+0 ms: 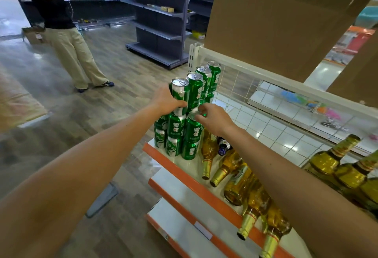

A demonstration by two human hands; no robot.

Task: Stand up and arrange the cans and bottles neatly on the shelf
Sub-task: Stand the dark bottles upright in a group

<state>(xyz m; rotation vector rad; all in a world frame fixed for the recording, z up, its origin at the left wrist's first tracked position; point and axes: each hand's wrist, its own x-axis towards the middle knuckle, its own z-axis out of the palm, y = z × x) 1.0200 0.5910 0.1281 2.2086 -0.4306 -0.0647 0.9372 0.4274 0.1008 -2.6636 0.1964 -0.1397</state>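
Atop the can stack [173, 132], left hand [166, 102] wraps a glossy green can [181, 93]; right hand [213, 118] pinches the silver lid of a lower can [193, 129]; amber glass bottles [229, 165] lie at 5 o'clock.

Glossy metal cans [180, 96], seemingly glass bottles [229, 167], matt cardboard [276, 18].
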